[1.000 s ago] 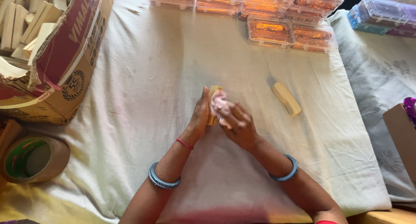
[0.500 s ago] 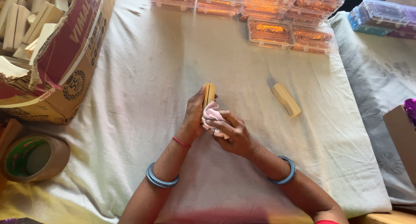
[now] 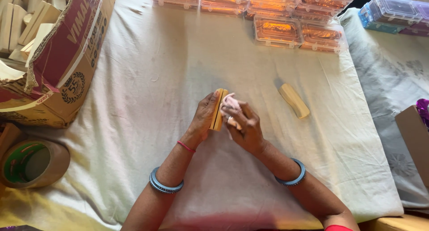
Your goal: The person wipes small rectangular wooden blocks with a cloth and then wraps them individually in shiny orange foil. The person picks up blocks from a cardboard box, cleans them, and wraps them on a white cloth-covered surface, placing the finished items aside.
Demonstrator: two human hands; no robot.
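Wooden block (image 3: pixel 218 109), pale and narrow, stands on edge near the middle of the cream cloth (image 3: pixel 156 92) that covers the table. The left hand (image 3: pixel 204 117) grips it from the left side, fingers curled up along its face and closed on it. The right hand (image 3: pixel 245 127) presses a crumpled pink rag (image 3: pixel 229 102) against the block's right face; its fingers are bunched shut around the rag, and the rag touches the wood near the block's far end. The two hands meet over the block, with the wrists apart and pointing back toward the near edge. Each forearm wears a blue bangle (image 3: pixel 166 186), and a thin red thread (image 3: pixel 186 146) circles the left wrist.

To the right of the hands, well apart from them, a second wooden piece (image 3: pixel 294 100) with rounded ends lies flat and slanted on the cloth. At the far left a torn cardboard box (image 3: pixel 62 70) holds a heap of similar pale wooden blocks (image 3: pixel 24 21). Near the left edge, below the box, sits a roll of brown packing tape (image 3: pixel 31 163). Along the far edge are rows of clear plastic cases (image 3: pixel 277 30) with orange contents, and at the far right corner lie blue and purple plastic cases (image 3: pixel 391 12) on a grey cloth.
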